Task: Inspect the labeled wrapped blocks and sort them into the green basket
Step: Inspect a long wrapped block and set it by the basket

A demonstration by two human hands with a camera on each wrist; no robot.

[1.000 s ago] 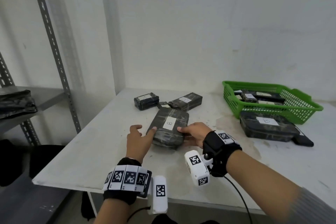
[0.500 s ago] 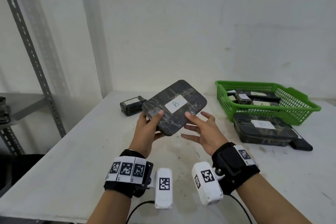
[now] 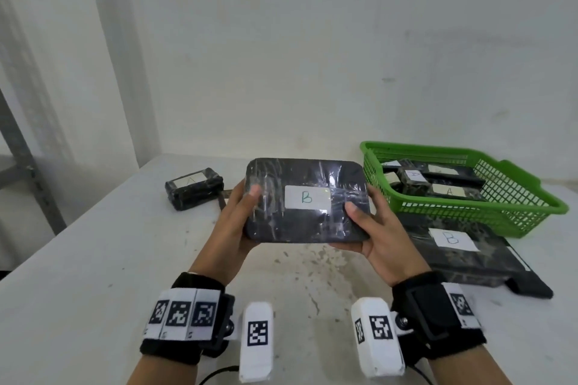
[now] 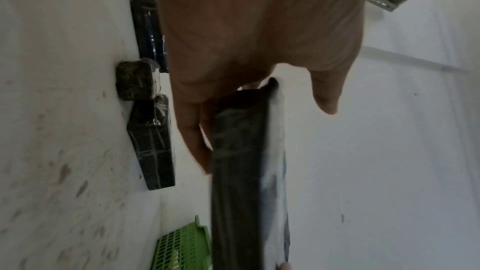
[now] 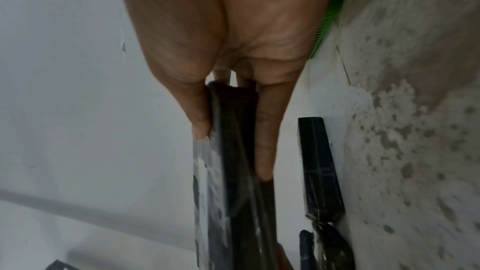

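Observation:
I hold a flat dark wrapped block [image 3: 305, 200] with a white label marked B above the table, its label facing me. My left hand [image 3: 240, 216] grips its left edge, thumb on top. My right hand [image 3: 367, 225] grips its right edge the same way. The wrist views show the block edge-on [image 4: 239, 171] [image 5: 231, 161] between thumb and fingers. The green basket [image 3: 506, 212] stands at the right and holds several smaller wrapped blocks labelled A [image 3: 414, 176].
Another large block labelled B [image 3: 469, 255] lies on the table in front of the basket. A small wrapped block [image 3: 194, 187] sits at the back left of the white table [image 3: 93, 259]. A metal shelf upright [image 3: 18, 147] stands at the far left.
The block was lifted off the table and turned level with its label toward me. My right hand, open beside it half a second ago, now grips its right edge.

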